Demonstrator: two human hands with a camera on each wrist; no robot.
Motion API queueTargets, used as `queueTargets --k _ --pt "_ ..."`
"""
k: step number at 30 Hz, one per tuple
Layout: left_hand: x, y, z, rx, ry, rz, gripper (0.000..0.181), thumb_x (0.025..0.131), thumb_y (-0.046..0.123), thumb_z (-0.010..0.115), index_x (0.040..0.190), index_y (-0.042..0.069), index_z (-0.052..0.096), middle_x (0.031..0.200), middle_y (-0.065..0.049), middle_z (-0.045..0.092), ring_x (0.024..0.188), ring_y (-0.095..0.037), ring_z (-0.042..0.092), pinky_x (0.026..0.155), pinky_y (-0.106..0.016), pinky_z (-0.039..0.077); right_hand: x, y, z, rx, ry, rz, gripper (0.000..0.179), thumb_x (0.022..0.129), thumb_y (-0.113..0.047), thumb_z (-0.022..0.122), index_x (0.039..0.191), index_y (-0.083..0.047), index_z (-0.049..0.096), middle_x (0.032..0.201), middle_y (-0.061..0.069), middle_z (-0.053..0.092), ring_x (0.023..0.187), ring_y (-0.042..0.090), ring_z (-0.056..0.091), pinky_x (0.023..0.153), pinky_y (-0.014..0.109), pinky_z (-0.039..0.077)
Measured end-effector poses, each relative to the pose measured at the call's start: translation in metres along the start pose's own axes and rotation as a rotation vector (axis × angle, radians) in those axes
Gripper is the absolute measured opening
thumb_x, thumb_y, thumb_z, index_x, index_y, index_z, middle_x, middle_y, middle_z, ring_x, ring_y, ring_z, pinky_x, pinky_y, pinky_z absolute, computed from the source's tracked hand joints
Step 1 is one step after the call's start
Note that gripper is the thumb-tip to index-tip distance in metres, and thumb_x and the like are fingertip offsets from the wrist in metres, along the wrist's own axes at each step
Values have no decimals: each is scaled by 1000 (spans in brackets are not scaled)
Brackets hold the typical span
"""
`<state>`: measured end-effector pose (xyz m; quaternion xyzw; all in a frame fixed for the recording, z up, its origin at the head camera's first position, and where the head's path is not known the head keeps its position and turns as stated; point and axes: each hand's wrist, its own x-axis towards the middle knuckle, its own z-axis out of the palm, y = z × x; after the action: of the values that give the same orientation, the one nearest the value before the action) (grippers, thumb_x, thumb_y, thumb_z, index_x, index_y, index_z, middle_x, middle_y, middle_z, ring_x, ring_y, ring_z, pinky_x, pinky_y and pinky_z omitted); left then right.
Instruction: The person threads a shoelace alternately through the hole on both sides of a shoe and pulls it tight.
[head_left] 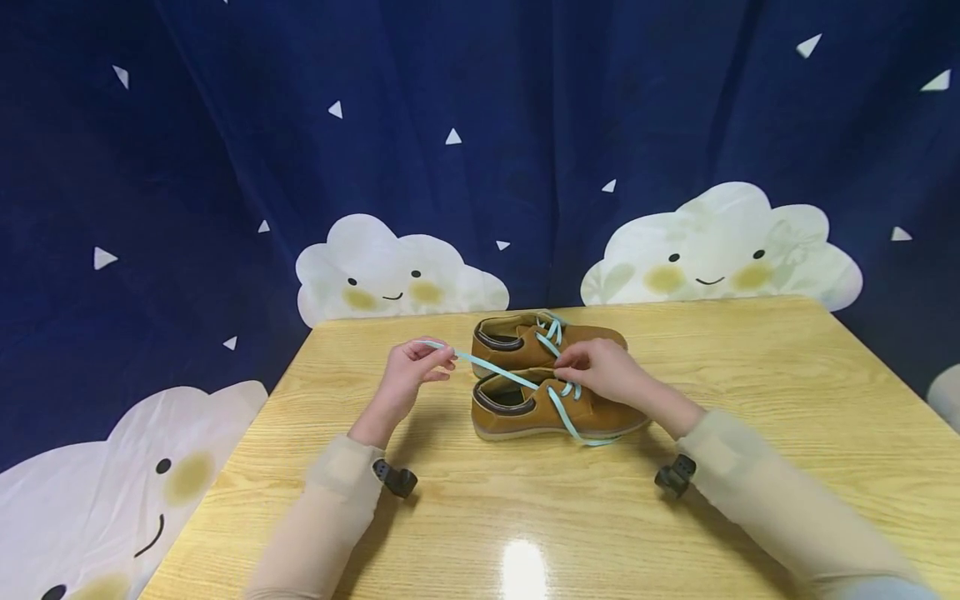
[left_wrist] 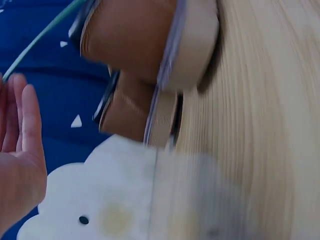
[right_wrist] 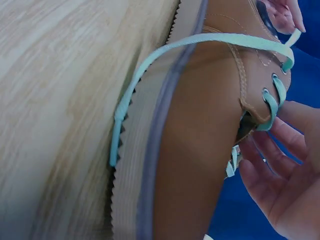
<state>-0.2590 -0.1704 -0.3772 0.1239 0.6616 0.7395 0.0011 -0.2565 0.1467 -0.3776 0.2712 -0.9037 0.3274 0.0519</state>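
Observation:
Two brown leather shoes with pale blue laces stand side by side, toes to the right. From the top of the near shoe (head_left: 525, 417), a shoelace (head_left: 491, 367) stretches taut to my left hand (head_left: 408, 371), which pinches it with thumb and fingers. The left wrist view shows this lace (left_wrist: 42, 37) rising from the left hand (left_wrist: 22, 145). My right hand (head_left: 607, 367) grips the near shoe around its lacing; in the right wrist view, the thumb of the right hand (right_wrist: 285, 175) touches beside the eyelets. Another lace end (right_wrist: 145, 62) hangs down the shoe's near side.
Directly behind the near shoe stands the far shoe (head_left: 600, 335). Both rest on a light wooden table (head_left: 465, 517). A dark blue curtain (head_left: 465, 200) with clouds and white triangles hangs behind it. Small black devices sit on both wrists.

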Motion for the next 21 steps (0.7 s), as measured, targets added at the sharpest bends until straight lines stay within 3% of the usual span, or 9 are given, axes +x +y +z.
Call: queueTargets --k 6,10,14,21 --pt "5 -2 17 -294 53 -42 31 98 2 55 76 17 72 90 1 72 78 -9 65 61 -22 52 1 3 5 23 31 11 12 89 -19 71 90 -9 77 82 -5 71 74 11 62 73 36 48" --pt "7 0 26 -387 42 -57 31 101 5 50 81 16 72 90 1 72 73 -7 62 56 -18 48 2 5 6 30 24 19 12 91 -18 69 91 -9 76 81 -5 71 73 11 61 74 36 48" --pt "7 3 35 -378 -10 -39 28 101 7 48 86 14 70 83 1 69 60 -5 54 48 -16 40 4 7 6 47 6 39 13 93 -16 67 91 -8 76 79 -5 69 69 10 57 71 35 46" --pt "4 4 43 -202 -135 -6 21 100 6 46 87 7 62 71 -1 61 46 -7 43 43 -18 30 5 8 7 64 -7 56 14 94 -15 65 92 -5 76 82 -1 70 73 11 59 73 35 47"
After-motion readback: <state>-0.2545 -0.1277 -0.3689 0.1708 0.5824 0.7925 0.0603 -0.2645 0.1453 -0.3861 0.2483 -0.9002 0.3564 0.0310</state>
